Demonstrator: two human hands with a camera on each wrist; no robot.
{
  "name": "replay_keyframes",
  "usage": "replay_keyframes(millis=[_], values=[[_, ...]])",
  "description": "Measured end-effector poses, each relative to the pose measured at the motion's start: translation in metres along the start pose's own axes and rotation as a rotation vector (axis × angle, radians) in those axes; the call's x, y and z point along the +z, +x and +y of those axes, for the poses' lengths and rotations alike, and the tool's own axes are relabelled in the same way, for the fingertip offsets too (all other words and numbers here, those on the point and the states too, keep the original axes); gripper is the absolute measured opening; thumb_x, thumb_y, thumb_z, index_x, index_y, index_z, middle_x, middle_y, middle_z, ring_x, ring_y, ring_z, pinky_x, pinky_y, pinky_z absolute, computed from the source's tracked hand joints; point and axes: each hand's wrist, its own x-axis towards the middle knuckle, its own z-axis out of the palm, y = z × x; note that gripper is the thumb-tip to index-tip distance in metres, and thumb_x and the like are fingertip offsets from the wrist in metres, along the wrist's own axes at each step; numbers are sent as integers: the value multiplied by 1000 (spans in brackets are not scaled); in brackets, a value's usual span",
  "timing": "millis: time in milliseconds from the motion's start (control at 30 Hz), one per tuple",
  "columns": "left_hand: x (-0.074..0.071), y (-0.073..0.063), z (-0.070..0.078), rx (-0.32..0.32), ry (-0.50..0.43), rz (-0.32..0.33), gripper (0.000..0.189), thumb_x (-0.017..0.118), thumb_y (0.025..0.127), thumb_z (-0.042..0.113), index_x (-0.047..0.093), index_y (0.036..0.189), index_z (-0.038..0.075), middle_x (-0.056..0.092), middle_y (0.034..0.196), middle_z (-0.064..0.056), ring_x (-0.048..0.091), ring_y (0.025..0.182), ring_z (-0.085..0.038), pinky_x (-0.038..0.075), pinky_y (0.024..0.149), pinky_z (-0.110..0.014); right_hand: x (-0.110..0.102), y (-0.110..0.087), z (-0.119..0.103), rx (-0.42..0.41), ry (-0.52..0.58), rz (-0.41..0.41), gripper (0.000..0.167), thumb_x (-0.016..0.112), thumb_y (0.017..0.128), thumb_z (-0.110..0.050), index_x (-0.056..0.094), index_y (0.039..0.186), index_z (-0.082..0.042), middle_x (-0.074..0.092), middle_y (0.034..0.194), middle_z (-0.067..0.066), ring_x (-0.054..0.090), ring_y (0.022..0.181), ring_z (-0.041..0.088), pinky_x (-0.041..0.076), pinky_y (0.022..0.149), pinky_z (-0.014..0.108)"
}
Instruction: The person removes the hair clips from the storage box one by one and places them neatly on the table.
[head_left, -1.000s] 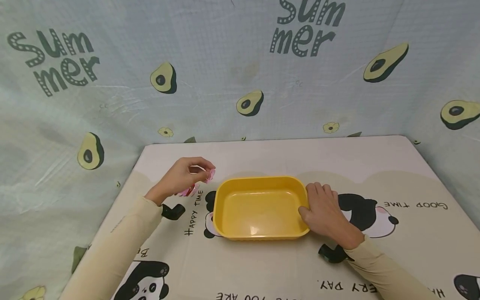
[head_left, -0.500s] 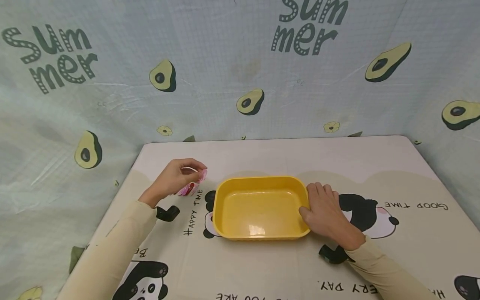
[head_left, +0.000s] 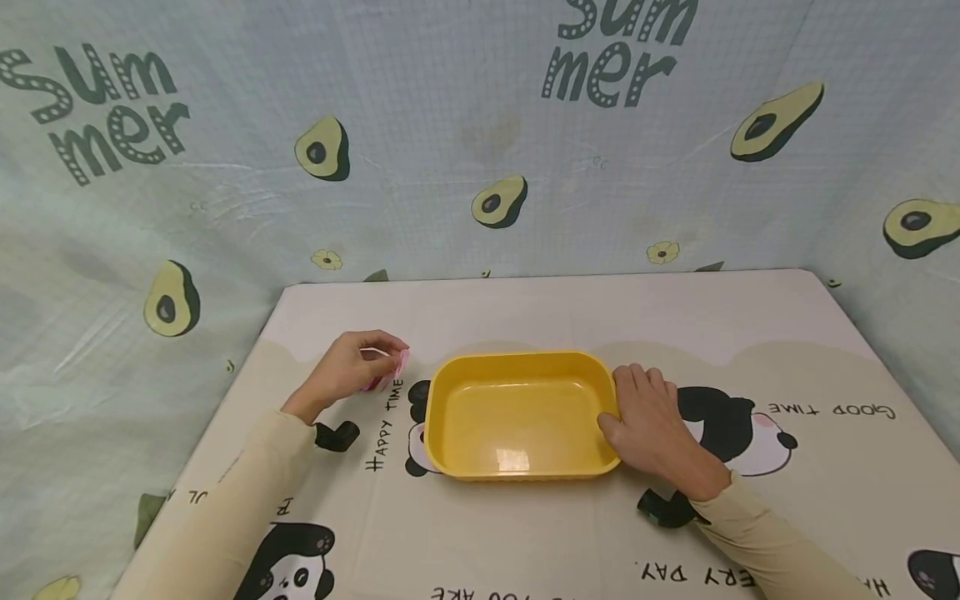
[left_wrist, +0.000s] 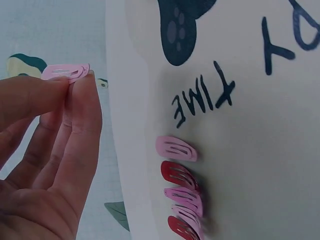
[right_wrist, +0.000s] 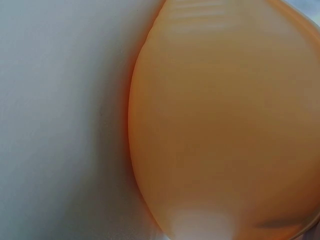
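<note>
My left hand [head_left: 347, 367] pinches a pink snap hair clip [left_wrist: 65, 71] between thumb and fingertips, held up off the table in the left wrist view. Below it, several more hair clips lie in a row on the cloth: a pink clip [left_wrist: 176, 148], then a red clip [left_wrist: 180, 175], further pink ones and another red clip [left_wrist: 183, 227]. In the head view most of that row is hidden behind the left hand. My right hand [head_left: 648, 421] grips the right rim of a yellow plastic tray [head_left: 517, 417], which stands level with nothing in it.
The table [head_left: 525, 542] wears a cream cloth printed with pandas and lettering. Behind and to the left hangs a pale curtain [head_left: 420, 108] with avocado prints. The tray stands in the middle, to the right of the clips.
My left hand has moved left and then slightly down with the hair clip, away from the tray and over the row of clips. The right hand and tray stay put.
</note>
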Motion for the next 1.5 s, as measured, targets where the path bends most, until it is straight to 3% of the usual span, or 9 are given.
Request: replay_keyframes(millis=[433,867,1167,1500], values=[[3,4,-10,-72,99,-3,20,68,98,14,74,115,6,71,111,-17,66,79,-18,53,65,-24,-1,1,-1,14,8,-5,27,54,88,-17,53,110,-1,45,92,8,34,88,27,22,77,39],[7,11,-14,-55,210,-17,19,68,91,7,76,107,1,72,93,-12,63,73,-15,53,66,-24,1,2,0,9,2,7,25,56,87,-16,52,107,-1,44,90,8,35,88,28,23,77,38],[9,12,-13,-91,228,-41,19,70,92,6,76,109,1,70,89,-10,60,71,-15,52,65,-23,0,1,-1,12,2,-1,26,56,88,-16,52,108,-1,44,90,7,35,88,28,23,77,38],[11,13,-9,-71,276,-40,15,70,93,6,76,105,0,70,86,-10,59,71,-14,50,65,-23,1,1,0,13,-4,6,26,56,88,-16,53,108,-1,44,90,7,35,87,28,22,76,38]])
